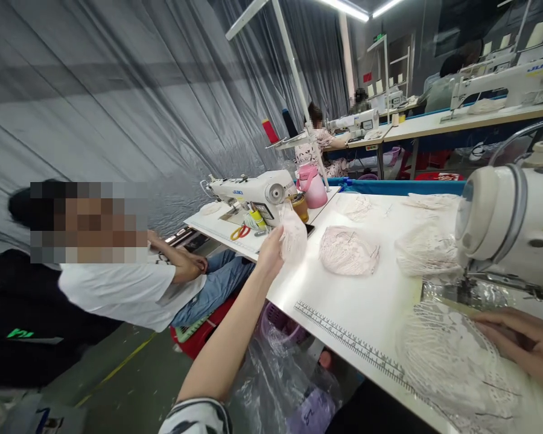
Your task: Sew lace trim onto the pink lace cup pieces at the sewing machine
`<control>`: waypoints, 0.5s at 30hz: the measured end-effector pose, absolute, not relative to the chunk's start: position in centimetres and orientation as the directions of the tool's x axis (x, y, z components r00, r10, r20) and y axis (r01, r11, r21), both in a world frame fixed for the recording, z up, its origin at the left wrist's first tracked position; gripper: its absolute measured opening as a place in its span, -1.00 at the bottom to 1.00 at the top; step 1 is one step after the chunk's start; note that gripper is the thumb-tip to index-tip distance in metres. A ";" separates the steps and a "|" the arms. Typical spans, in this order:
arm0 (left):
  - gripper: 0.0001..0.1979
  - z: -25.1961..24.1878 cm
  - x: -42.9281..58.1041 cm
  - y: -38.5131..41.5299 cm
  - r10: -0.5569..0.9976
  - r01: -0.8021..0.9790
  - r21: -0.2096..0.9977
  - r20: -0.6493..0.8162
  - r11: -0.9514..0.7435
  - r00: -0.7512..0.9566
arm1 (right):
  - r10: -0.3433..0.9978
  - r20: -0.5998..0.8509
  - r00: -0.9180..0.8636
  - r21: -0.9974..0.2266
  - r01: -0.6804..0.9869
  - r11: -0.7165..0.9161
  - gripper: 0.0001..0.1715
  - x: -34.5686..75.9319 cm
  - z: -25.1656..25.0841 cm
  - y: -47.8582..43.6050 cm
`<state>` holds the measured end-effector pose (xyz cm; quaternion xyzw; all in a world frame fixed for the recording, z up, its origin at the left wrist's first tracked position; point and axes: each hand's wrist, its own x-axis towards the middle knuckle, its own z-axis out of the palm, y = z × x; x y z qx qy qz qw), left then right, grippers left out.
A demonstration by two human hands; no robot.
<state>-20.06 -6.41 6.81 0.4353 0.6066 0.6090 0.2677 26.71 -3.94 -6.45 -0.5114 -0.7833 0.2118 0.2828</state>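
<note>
My left hand (271,253) reaches out over the left edge of the white table (366,307) and grips a small piece of pale lace fabric (293,236), held upright. My right hand (522,343) rests at the lower right with its fingers lying flat on a stack of pale lace pieces (452,361), just in front of the white sewing machine (511,223). More lace piles lie on the table: one in the middle (348,250) and one beside the machine (428,253).
A printed ruler (353,340) runs along the table's near edge. A pink jug (312,185) and a jar stand at the far corner. A person in a white shirt (117,289) sits at left by another sewing machine (248,191). Plastic bags (280,380) lie below the table.
</note>
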 end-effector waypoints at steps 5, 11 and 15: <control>-0.60 5.1 -14.3 -3.6 0.936 0.415 0.891 0.288 -0.185 -0.203 | 0.945 0.009 -0.327 -0.697 0.676 0.240 -0.56 26.0 -4.8 -4.6; -0.76 1.9 -9.4 -4.0 0.957 0.682 0.684 0.278 -0.258 0.084 | 0.940 0.042 -0.340 -0.734 0.627 0.259 -0.52 25.8 -4.9 -4.7; -0.77 2.1 -8.0 -5.9 0.926 0.778 0.535 0.346 -0.329 0.154 | 0.944 0.049 -0.327 -0.750 0.612 0.251 -0.56 26.1 -4.9 -4.8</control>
